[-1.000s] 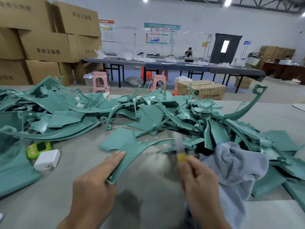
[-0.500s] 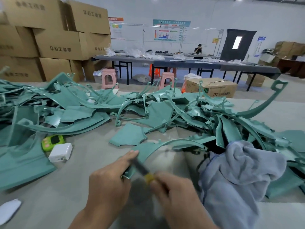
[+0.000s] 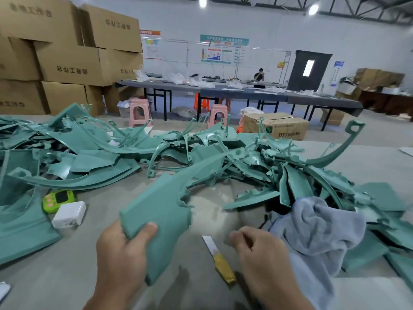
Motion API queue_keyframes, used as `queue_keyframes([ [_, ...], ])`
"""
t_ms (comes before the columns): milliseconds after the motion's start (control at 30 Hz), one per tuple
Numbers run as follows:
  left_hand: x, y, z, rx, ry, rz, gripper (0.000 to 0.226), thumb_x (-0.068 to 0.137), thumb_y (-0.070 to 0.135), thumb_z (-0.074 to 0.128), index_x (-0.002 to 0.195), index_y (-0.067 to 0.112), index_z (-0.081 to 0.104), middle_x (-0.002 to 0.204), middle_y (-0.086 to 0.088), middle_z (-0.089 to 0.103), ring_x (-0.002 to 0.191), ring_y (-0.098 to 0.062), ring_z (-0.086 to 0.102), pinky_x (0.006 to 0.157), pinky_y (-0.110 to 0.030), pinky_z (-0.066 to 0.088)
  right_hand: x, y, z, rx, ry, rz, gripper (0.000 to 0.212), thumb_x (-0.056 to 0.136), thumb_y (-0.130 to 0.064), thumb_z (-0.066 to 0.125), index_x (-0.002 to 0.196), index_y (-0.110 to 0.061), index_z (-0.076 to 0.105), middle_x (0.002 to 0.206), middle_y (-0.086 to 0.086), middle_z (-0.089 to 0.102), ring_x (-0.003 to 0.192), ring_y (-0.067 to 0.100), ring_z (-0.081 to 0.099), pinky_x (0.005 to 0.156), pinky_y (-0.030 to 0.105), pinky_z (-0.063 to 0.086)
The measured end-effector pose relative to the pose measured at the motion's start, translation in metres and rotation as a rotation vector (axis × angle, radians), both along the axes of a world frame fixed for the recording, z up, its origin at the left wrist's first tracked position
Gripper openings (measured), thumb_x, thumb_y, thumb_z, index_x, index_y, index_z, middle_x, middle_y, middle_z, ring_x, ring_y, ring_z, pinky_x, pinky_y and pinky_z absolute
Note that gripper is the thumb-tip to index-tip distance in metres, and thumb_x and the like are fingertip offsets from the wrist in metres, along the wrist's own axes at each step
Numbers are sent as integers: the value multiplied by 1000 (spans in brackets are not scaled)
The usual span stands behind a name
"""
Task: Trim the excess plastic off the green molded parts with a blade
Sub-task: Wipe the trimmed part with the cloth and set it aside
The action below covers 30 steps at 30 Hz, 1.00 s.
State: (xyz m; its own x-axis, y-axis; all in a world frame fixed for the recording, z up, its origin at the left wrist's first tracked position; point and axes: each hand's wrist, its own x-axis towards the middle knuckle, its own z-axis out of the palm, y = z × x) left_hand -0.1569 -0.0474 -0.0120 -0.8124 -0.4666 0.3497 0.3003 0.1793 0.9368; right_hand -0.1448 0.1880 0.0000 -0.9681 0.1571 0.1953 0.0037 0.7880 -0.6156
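Blade (image 3: 218, 256) now out of right hand (image 3: 261, 260), lies flat on tabletop (image 3: 55, 283) between both hands. Green part (image 3: 161, 211) lifted up; left hand (image 3: 120, 260) fingers pinch its near end, thumb on top. Right fingers loosely curled, hold nothing. Grey cloth (image 3: 317, 227) just beside.

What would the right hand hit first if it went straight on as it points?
Likely the ragged edge of the green part that the left hand grips. The right hand points at it across bare table; depth is unclear.
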Motion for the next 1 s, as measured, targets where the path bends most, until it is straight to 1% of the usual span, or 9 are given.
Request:
queue_keyframes([
  [100,-6,-5,-2,240,-15,-50,32,81,7,74,84,39,80,78,8,78,66,-6,73,52,-19,53,3,21,13,294,166,-270,19,93,-45,51,81,-34,61,61,-9,54,70,15,52,62,31,36],
  [233,-10,-3,-5,282,-76,-67,17,72,27,71,85,34,79,80,3,78,70,-15,74,62,-34,55,7,52,13,536,-37,-425,24,87,-55,47,105,-40,55,96,-15,65,98,14,58,82,36,35],
  [367,-9,3,-5,263,-109,-133,16,70,31,68,83,28,78,76,-3,77,66,-17,72,59,-37,56,10,52,10,524,-108,-339,11,97,-39,48,91,-31,53,73,-9,54,73,18,52,77,35,40],
  [467,-5,10,-3,284,-130,-201,17,69,26,66,83,23,77,74,-11,75,62,-21,70,49,-31,55,16,45,21,242,228,-293,16,90,-21,64,75,-26,59,70,-6,58,70,24,54,75,41,47],
  [567,-3,16,-2,292,-159,-255,19,69,23,63,83,22,76,77,-11,76,64,-17,69,50,-27,53,25,19,42,-49,510,-110,17,85,-24,58,69,-28,54,76,-8,57,79,14,54,70,40,41],
  [667,-4,22,-2,285,-191,-283,23,67,23,61,85,24,75,80,-10,76,68,-19,70,58,-36,55,26,-17,48,-240,469,71,12,89,-27,55,78,-27,57,72,-7,62,72,14,57,63,39,43],
  [733,-5,24,-3,268,-199,-281,20,69,21,61,83,26,74,78,-9,76,66,-18,68,60,-36,54,23,-40,40,-201,440,88,8,88,-28,52,81,-30,50,66,-8,56,73,22,53,59,39,36],
  [867,-4,29,-6,200,-201,-313,15,76,17,55,78,20,70,68,-10,68,59,-12,57,52,-25,48,7,-79,20,-68,409,71,14,96,-29,52,83,-30,48,71,-16,52,81,13,43,64,28,32],
  [1000,0,33,-6,171,-127,-320,22,76,27,52,69,7,57,58,-2,52,56,-14,45,47,-27,37,-20,-83,16,-97,376,-80,24,99,-23,53,75,-22,51,65,-6,54,72,24,47,67,33,24],
])
